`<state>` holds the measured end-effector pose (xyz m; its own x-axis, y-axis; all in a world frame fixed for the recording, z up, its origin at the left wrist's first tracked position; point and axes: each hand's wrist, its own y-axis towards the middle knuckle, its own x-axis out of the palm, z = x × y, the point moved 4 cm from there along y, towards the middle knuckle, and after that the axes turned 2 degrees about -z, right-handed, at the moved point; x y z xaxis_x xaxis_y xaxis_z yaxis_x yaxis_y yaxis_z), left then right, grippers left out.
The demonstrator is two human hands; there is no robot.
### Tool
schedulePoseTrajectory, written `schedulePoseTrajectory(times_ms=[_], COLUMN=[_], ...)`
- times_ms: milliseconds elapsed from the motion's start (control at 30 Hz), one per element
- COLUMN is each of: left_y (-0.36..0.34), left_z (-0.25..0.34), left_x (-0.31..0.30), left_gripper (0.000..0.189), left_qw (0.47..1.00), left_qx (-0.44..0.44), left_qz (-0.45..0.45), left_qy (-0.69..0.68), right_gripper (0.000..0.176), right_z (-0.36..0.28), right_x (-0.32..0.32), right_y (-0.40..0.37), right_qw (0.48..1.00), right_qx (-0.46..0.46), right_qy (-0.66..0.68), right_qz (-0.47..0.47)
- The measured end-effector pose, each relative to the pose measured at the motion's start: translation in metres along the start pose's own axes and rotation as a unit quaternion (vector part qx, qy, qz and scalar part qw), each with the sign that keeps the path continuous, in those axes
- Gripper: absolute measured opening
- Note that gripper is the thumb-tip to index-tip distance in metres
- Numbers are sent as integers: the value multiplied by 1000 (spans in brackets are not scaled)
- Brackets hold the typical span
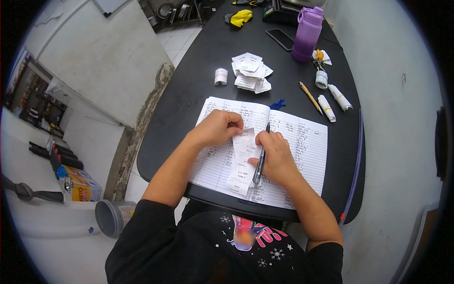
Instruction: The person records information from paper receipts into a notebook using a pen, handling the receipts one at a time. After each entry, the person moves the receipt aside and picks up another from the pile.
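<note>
An open lined notebook (302,142) filled with handwriting lies on the black table (198,80). My left hand (217,128) pinches the top of a long white receipt (242,165) that hangs over the notebook's middle. My right hand (274,156) holds a black pen (261,156) along its fingers and also touches the receipt's right edge. Both hands rest over the notebook's pages.
Beyond the notebook lie a pile of receipts (250,71), a paper roll (221,76), a pencil (310,97), rolled slips (333,102), a purple bottle (308,33), a phone (280,39) and a yellow cloth (241,18). A grey bucket (113,217) and boxes (80,184) stand on the floor at left.
</note>
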<state>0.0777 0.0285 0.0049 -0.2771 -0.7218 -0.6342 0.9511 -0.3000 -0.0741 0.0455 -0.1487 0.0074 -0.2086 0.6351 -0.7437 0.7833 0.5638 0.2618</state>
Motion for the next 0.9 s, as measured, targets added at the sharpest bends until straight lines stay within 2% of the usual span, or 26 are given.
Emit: schedulePoseTrajectory(times_ms=[233,333,367,433,533,633,667,800,867,900], left_y=[1,0,-1,-11,-14,-22,-22,-20,-20,-19], left_z=[-8,-14,-7,13,16,25,24,26,21,20], left_x=[-10,-15,-21,-27,-24,-4,4,16,16,16], left_gripper=[8,14,16,21,37,51,60,58,56,56], left_qw=[998,997,986,924,989,994,991,983,987,989], left_qx=[3,-42,25,156,25,6,7,31,36,40], left_qz=[32,36,111,254,110,-36,-43,-64,-51,-46], left_qy=[59,60,122,239,94,101,125,168,145,134], right_gripper=[30,27,26,26,28,30,31,31,30,28], right_z=[10,13,14,14,14,8,6,7,11,14], right_x=[3,2,1,-3,-5,0,2,6,6,4], right_y=[2,2,3,3,4,3,2,3,4,4], right_qw=[992,988,988,989,993,997,996,997,998,996], right_qx=[32,38,37,44,34,-23,-48,-34,-26,-4], right_qy=[121,138,140,134,98,33,9,12,17,62], right_qz=[31,52,59,53,51,71,81,61,62,62])
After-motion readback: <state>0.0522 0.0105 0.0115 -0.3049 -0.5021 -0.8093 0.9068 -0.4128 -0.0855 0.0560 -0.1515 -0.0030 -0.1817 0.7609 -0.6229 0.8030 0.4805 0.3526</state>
